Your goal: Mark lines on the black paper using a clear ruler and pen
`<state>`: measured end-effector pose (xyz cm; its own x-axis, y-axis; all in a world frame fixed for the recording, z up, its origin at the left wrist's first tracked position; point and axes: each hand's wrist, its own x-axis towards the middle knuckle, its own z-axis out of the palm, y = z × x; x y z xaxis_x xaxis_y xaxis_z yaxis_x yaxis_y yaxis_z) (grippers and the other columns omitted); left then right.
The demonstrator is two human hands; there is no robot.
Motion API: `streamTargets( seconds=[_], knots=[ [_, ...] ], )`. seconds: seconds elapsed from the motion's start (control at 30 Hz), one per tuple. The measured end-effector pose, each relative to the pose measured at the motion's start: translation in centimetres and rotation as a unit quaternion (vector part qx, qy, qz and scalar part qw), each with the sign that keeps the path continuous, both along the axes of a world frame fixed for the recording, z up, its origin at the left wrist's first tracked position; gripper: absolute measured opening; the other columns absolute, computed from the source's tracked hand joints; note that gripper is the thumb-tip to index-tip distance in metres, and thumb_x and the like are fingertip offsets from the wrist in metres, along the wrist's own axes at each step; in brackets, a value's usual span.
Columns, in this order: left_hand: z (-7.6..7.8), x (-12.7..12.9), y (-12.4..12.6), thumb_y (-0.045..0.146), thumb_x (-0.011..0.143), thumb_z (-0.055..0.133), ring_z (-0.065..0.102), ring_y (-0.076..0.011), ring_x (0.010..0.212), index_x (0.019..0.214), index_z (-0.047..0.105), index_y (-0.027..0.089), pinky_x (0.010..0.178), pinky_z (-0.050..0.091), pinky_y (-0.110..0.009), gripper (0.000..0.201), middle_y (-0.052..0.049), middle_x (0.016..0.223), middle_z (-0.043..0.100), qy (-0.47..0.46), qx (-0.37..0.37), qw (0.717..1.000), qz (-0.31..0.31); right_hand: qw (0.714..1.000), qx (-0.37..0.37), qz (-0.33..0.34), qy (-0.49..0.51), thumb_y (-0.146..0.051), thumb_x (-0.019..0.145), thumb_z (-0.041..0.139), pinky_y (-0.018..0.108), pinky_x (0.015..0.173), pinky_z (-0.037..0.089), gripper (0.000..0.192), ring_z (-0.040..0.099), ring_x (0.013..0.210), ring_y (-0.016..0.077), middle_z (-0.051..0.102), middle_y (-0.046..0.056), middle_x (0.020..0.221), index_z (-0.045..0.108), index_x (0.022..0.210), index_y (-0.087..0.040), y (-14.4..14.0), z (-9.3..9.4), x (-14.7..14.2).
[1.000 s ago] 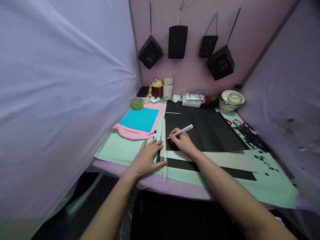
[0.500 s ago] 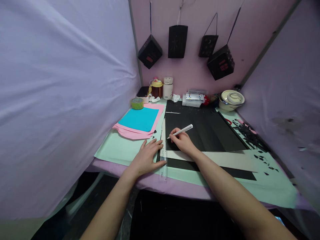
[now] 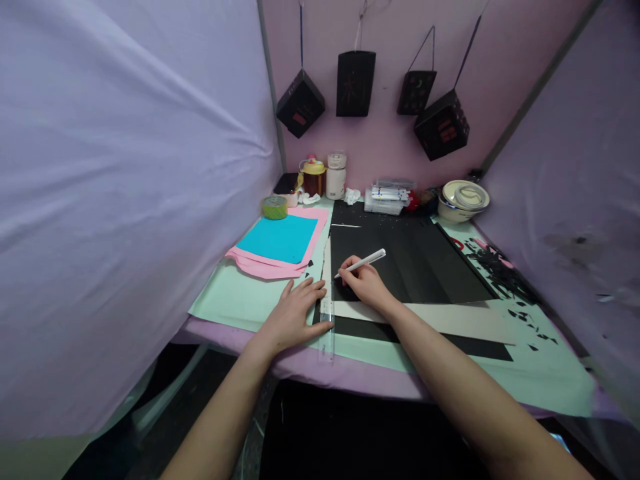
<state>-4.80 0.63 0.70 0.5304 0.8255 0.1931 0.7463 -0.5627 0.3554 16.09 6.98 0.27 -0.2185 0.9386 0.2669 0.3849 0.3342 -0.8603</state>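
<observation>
My right hand grips a white pen, its tip down at the left edge of a large black sheet. Fingers spread, my left hand lies flat on the table, its thumb resting on a clear ruler. The ruler lies lengthwise, its near end over the table's front edge. Under my right forearm runs a pale strip of card, with a black strip showing below it. The ruler's far part is hard to make out.
Blue paper on pink paper and a roll of green tape lie left. Along the back stand a white bottle, a yellow-lidded jar, a pen case and a lidded bowl. Black scraps cover the right. Black boxes hang above.
</observation>
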Motion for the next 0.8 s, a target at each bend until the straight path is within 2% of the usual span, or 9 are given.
streamTargets(
  seconds=[0.8],
  knots=[
    [0.06, -0.09, -0.06, 0.052, 0.077, 0.065, 0.032, -0.0300, 0.137, 0.126, 0.051, 0.024, 0.114, 0.015, -0.054, 0.058, -0.006, 0.143, 0.045, -0.013, 0.002, 1.000, -0.003, 1.000, -0.002, 0.002, -0.002, -0.031, 0.083, 0.052, 0.025, 0.060, 0.037, 0.012, 0.050, 0.056, 0.0126, 0.059, -0.005, 0.060, 0.055, 0.075, -0.022, -0.02, 0.07, 0.02]
  ],
)
